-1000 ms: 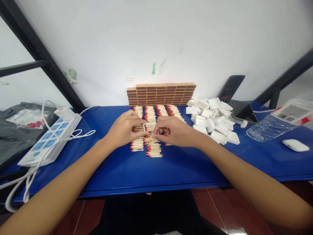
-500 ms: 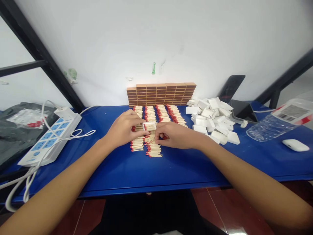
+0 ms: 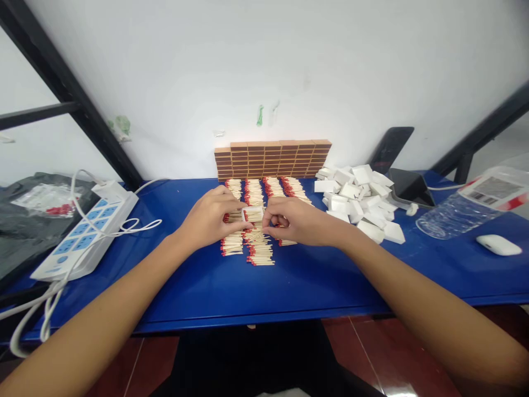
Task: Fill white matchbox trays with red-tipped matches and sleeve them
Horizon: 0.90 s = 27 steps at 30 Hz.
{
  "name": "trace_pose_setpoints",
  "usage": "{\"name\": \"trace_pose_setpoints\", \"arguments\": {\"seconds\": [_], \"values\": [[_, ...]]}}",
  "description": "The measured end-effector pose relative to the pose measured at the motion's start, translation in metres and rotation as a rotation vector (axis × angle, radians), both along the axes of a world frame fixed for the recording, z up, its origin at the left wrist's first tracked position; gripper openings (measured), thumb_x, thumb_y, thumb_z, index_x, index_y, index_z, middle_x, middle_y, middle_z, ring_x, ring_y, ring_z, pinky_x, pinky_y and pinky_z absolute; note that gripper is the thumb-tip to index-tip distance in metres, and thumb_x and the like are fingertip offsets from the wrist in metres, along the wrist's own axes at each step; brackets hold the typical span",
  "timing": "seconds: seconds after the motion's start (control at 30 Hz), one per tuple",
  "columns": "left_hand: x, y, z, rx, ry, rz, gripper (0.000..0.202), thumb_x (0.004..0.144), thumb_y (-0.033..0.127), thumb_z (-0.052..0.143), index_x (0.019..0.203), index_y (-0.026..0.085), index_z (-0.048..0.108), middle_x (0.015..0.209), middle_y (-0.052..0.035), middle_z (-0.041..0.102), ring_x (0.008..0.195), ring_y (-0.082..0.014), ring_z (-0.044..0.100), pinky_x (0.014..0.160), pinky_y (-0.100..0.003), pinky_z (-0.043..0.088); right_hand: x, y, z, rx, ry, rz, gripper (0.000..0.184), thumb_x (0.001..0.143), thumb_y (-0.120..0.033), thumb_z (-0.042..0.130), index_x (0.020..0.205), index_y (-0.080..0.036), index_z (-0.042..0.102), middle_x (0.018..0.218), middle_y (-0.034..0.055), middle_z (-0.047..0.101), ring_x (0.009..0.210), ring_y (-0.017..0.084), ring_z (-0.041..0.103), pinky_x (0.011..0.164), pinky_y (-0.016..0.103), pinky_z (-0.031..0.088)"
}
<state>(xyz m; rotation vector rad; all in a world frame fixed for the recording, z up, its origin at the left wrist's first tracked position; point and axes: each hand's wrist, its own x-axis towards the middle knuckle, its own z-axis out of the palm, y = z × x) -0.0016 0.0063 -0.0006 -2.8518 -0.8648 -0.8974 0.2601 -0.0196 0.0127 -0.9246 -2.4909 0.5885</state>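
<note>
My left hand [image 3: 209,218] pinches a small white matchbox tray [image 3: 253,213] that has red-tipped matches in it, holding it above the rows of matches [image 3: 256,242] on the blue table [image 3: 264,286]. My right hand [image 3: 300,222] is closed at the tray's right end, fingertips pressed together on matches there. Rows of red-headed matches [image 3: 285,187] stretch from under both hands back to a stack of brown matchbox sleeves [image 3: 273,159] against the wall.
A heap of white trays [image 3: 359,201] lies right of the matches. Further right are a phone on a stand [image 3: 403,165], a plastic bottle on its side [image 3: 467,207] and a white earbud case [image 3: 498,245]. A power strip [image 3: 85,234] with cables sits left.
My right hand dipped to the matches near the table, then rose back to the tray's right end. My left hand and the tray stayed nearly still.
</note>
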Motion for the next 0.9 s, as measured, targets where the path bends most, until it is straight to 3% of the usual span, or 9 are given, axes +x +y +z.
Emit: {"name": "trace_pose_setpoints", "arguments": {"seconds": [0.3, 0.67, 0.9], "values": [[0.004, -0.004, -0.002, 0.024, -0.022, -0.057, 0.043, 0.088, 0.052, 0.076, 0.114, 0.018, 0.077, 0.088, -0.0077, 0.076, 0.090, -0.0237, 0.062, 0.081, -0.038, 0.054, 0.000, 0.007, -0.004, 0.173, 0.003, -0.142, 0.007, 0.094, -0.024, 0.066, 0.090, -0.018, 0.068, 0.090, 0.0030, 0.058, 0.074, 0.014, 0.050, 0.068, 0.028, 0.039], [0.007, -0.006, -0.003, 0.006, -0.035, -0.074, 0.045, 0.088, 0.053, 0.076, 0.114, 0.016, 0.078, 0.091, -0.0091, 0.076, 0.089, -0.0230, 0.062, 0.081, -0.038, 0.055, -0.003, 0.005, -0.008, 0.202, -0.039, -0.146, 0.004, 0.094, -0.021, 0.067, 0.092, -0.018, 0.066, 0.090, 0.0025, 0.057, 0.076, 0.014, 0.051, 0.068, 0.028, 0.038], [0.008, -0.007, -0.003, 0.014, -0.052, -0.089, 0.046, 0.088, 0.053, 0.076, 0.113, 0.015, 0.078, 0.088, -0.0092, 0.076, 0.088, -0.0230, 0.062, 0.080, -0.038, 0.055, -0.006, 0.006, -0.015, 0.230, 0.057, -0.145, 0.008, 0.095, -0.023, 0.069, 0.089, -0.018, 0.069, 0.085, 0.0010, 0.055, 0.073, 0.013, 0.050, 0.066, 0.027, 0.039]]}}
